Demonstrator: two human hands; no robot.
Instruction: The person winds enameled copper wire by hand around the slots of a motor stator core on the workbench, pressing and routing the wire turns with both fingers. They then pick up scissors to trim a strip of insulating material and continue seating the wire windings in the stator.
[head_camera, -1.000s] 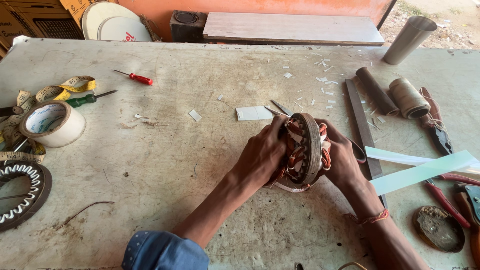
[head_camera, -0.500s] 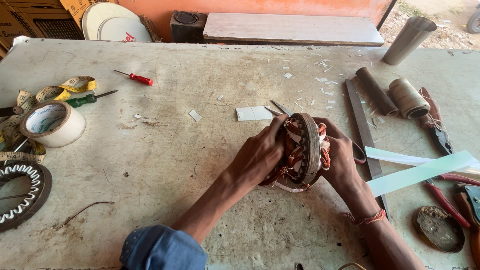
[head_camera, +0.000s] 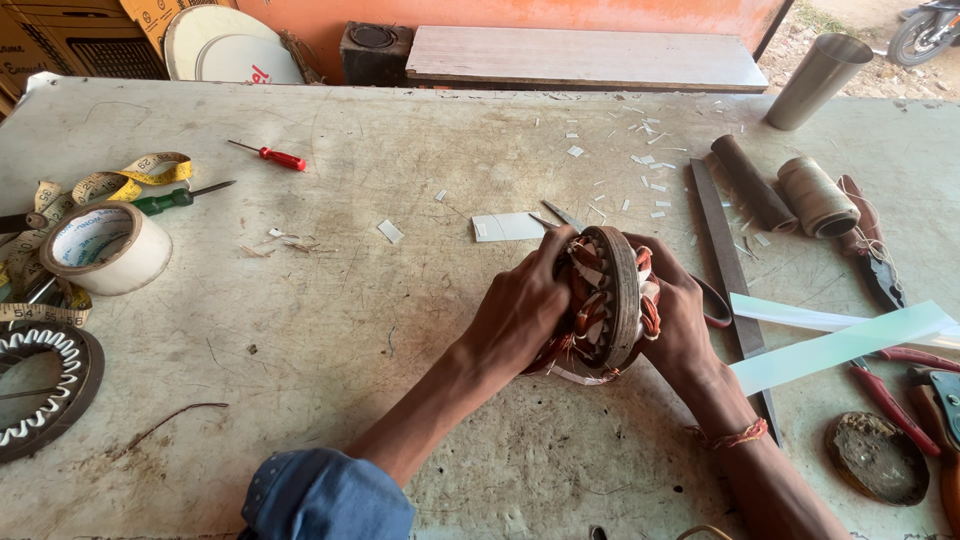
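Where paper scraps (head_camera: 640, 160) litter, scuffed workbench (head_camera: 400, 330), orange wall (head_camera: 500, 12)

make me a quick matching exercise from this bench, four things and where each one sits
Things:
1. roll of tape
2. red screwdriver
3. metal cup
4. motor winding

Places:
A. far right corner of the table
B. between both hands, set on edge
C. left side, beside the yellow measuring tape
D. far left of centre, lying alone

Pairs: 1-C, 2-D, 3-A, 4-B
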